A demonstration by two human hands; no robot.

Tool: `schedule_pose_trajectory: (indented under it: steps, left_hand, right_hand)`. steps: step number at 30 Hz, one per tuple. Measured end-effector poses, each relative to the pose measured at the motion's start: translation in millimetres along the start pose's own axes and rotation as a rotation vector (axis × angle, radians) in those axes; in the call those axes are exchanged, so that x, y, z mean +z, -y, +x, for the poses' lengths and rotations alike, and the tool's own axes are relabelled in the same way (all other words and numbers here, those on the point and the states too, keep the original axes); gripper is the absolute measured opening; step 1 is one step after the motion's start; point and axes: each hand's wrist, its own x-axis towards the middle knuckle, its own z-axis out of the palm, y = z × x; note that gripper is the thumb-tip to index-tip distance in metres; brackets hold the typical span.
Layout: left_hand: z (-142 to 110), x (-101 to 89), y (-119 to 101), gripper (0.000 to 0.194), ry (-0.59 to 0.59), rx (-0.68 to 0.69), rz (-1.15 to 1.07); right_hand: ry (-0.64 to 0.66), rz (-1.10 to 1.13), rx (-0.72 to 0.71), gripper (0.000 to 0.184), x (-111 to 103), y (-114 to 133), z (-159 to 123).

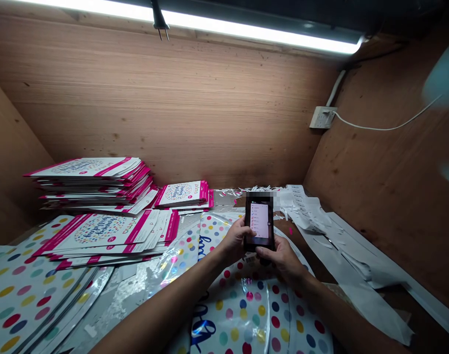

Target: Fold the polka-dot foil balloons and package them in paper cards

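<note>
A black smartphone (260, 221) is held upright between both hands, its screen lit with a pale list too small to read. My left hand (237, 237) wraps around its left edge, with the thumb over the lower part of the screen. My right hand (283, 255) grips the lower right corner, thumb at the bottom edge. Right below the hands lie shiny foil balloons (242, 305), flat, white with coloured dots and blue lettering. My forearms cross over them, hiding parts of the foil.
Stacks of pink-and-white printed sleeves (95, 189) stand at the back left, with more sleeves (109, 233) in front. Dotted foil sheets (28, 290) lie at the left. Paper strips (335, 246) run along the right. A wall socket (322, 118) and a hanging plug (160, 19) are above.
</note>
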Motion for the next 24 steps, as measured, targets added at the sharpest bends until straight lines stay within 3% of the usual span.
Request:
schedule_pose_trajectory:
  steps: [3,8,11,13,18,24]
  left_hand:
    - [0.4,-1.6,1.7,0.039,0.016,0.015,0.016]
    - [3.8,-3.9,3.1,0.028,-0.057,-0.066,-0.066]
    - [3.5,-0.8,-3.4,0.047,-0.033,-0.109,-0.155]
    - [2.4,1.2,-8.5,0.046,-0.041,-0.124,-0.173]
    - [2.6,-1.0,-11.7,0.027,-0.189,-0.135,-0.097]
    - [4.5,-3.2,-5.3,0.032,-0.154,-0.050,-0.010]
  right_hand:
    - [-0.003,-0.037,0.004,0.041,0.5,2.6,-0.8]
    - [-0.007,-0.084,-0.013,0.046,1.7,2.6,-0.9]
    - [-0.017,-0.136,-0.027,0.042,0.9,-1.0,0.0]
    - [-0.009,-0.166,-0.036,0.040,-0.5,-4.2,0.6]
    - [0.046,-0.221,-0.052,0.038,-3.2,-9.7,1.3]
    - [0.049,-0.361,-0.094,0.033,-0.8,-6.6,-0.3]
